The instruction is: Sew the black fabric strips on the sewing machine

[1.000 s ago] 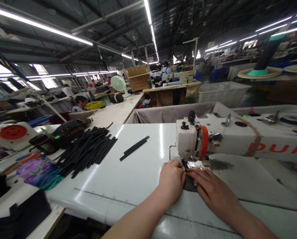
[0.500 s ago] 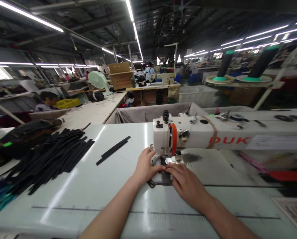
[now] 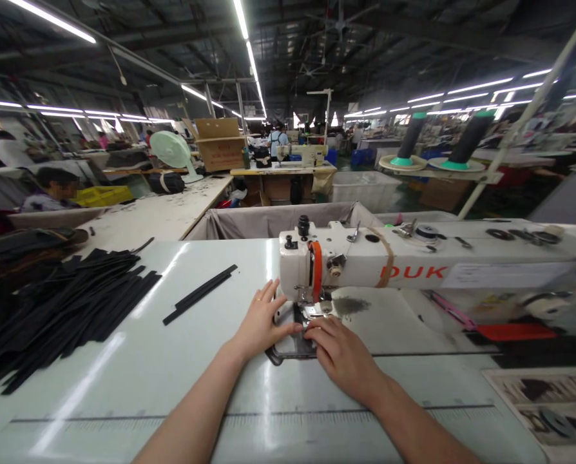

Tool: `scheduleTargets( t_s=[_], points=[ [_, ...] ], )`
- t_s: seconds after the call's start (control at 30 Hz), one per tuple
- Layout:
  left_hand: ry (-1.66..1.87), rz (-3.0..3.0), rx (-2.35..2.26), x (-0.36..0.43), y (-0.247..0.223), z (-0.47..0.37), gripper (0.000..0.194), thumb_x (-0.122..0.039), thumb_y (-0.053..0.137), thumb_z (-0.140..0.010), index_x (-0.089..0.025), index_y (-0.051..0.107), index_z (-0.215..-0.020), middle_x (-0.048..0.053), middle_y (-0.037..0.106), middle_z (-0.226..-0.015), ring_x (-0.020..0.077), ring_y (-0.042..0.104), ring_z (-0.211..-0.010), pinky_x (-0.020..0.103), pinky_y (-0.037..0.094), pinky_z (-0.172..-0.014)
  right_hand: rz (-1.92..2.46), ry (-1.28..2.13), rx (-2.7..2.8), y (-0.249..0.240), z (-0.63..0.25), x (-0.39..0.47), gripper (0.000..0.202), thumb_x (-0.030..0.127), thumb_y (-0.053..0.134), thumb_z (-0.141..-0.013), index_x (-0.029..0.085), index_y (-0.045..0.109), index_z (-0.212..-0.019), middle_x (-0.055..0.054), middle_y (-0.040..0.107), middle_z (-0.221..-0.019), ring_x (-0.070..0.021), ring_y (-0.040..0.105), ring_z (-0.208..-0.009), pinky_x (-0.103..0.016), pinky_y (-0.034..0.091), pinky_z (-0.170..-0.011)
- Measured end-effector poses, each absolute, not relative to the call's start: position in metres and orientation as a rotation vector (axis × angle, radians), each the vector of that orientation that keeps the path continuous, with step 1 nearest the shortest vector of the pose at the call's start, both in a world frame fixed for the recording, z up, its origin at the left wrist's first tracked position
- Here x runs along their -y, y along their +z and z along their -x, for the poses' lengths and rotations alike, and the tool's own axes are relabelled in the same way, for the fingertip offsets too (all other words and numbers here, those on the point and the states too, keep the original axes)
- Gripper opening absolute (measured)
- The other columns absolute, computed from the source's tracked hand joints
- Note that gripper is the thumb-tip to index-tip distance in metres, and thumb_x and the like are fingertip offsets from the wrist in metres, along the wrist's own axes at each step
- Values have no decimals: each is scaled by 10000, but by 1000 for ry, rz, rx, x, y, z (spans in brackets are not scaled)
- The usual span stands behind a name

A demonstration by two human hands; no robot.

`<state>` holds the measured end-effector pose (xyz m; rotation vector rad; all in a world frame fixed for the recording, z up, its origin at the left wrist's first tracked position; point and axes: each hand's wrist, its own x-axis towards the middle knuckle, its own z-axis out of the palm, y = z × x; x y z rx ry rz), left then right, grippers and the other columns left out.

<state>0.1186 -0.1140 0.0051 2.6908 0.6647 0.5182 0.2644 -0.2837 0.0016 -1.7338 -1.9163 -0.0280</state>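
At the sewing machine (image 3: 336, 258), a small dark fabric piece (image 3: 299, 314) lies by the presser foot (image 3: 316, 312), mostly covered by my fingers. My left hand (image 3: 261, 325) rests left of the needle area with fingers spread up towards the machine head, its thumb reaching to the piece's front edge. Opposite it, my right hand (image 3: 341, 351) has its fingers bent and pressed together on the piece, just in front of the foot. Two narrow black strips (image 3: 201, 293) lie side by side on the table left of my hands.
A heap of black strips (image 3: 89, 303) covers the table's left side. A ruler scale (image 3: 124, 417) runs along the front. Pink-handled scissors (image 3: 455, 312) and a red item (image 3: 515, 331) lie under the machine arm. Thread cones (image 3: 411, 138) stand behind. A person (image 3: 51, 190) sits far left.
The view has turned slightly right, so everything sits further left. My hands stay at the presser foot; the left fingers look more spread.
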Motion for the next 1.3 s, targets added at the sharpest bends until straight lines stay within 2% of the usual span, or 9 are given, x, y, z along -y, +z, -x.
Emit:
scheduleTargets(
  t_s=[0.23,0.33,0.43,0.5,0.67,0.8,0.9,1.13,1.3],
  points=[
    [382,-2681,-721,118,11,-124,567,-609,681,-768,-296,621,-1237,54,481,-1443,327,327,-1391,540,248,-1160,1665,-39,1916,-8,-271,285,314,38,413,-861,196,603,-1054,-92,613,-1093,-235,572,-1034,-445,509,-911],
    [312,-2617,-984,99,16,-104,470,-426,621,-857,-302,578,-1309,41,441,-1487,302,337,-1402,538,245,-1162,1654,-91,1933,-12,-275,284,295,72,416,-882,211,608,-1057,-79,624,-1100,-230,588,-1033,-419,521,-898],
    [311,-2552,-1309,77,17,-83,421,-149,481,-880,-276,636,-1251,20,510,-1435,227,438,-1345,408,328,-1137,1624,-161,1939,-14,-278,284,274,114,419,-903,226,616,-1057,-68,634,-1104,-226,602,-1033,-412,523,-903],
    [318,-2506,-1489,67,18,-72,416,-94,449,-870,-252,692,-1168,35,602,-1336,209,542,-1241,330,422,-1047,1596,-208,1936,-16,-280,283,260,145,425,-913,237,623,-1053,-59,641,-1103,-224,614,-1021,-407,531,-893],
    [327,-2462,-1694,58,28,-62,270,-125,509,-850,-185,754,-947,106,713,-1017,264,625,-1058,359,467,-942,1559,-254,1913,-24,-285,279,226,211,454,-913,255,647,-1022,-49,656,-1090,-226,637,-983,-392,557,-834],
    [376,-2488,-1722,44,41,-52,347,-227,602,-841,-165,622,-1182,125,607,-1228,274,482,-1241,381,375,-1051,1551,-252,1922,-30,-289,278,232,245,464,-907,260,671,-1009,-54,666,-1091,-238,644,-988,-405,555,-852],
    [273,-2422,-1737,25,45,-45,451,-326,662,-825,-106,569,-1207,179,590,-1236,295,520,-1203,388,408,-1015,1560,-230,1924,-33,-292,277,229,259,477,-900,265,680,-1005,-54,669,-1095,-244,647,-991,-410,559,-849],
    [141,-2213,-1584,22,49,-47,249,-122,610,-801,-65,616,-1042,245,631,-1154,335,612,-1110,393,479,-919,1533,-145,1908,-22,-284,279,236,245,479,-879,272,706,-936,-63,684,-1055,-254,662,-969,-414,576,-816],
    [225,-2050,-1104,63,52,-59,269,-281,433,-954,-104,594,-1078,144,696,-978,202,694,-879,312,548,-799,1534,350,1807,8,-250,268,262,346,495,-913,244,709,-1026,-76,703,-1067,-247,670,-986,-384,573,-852]
  ],
)
